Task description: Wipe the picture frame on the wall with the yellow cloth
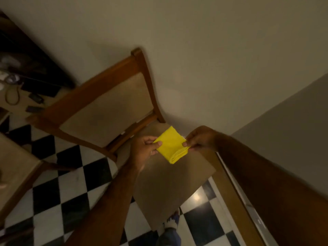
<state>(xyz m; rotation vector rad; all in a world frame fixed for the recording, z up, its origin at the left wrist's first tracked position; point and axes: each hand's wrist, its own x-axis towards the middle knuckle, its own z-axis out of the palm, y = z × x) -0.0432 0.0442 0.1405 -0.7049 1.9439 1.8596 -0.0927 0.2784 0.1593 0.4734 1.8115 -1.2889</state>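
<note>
A folded yellow cloth (171, 146) hangs in the air above a chair seat, held between both hands. My left hand (144, 151) pinches its left edge with thumb on top. My right hand (200, 138) pinches its right corner with thumb and fingers. The cloth is folded into a small thick square, its layered edges facing down and right. No picture frame is in view; only bare cream wall (195, 50) fills the upper part.
A wooden chair (106, 107) with a beige padded back and seat stands against the wall below the cloth. A second chair (16, 166) is at the left. The floor (71, 183) is black-and-white checkered tile. A wooden door frame (236, 197) runs at the lower right. My foot (170, 226) shows below.
</note>
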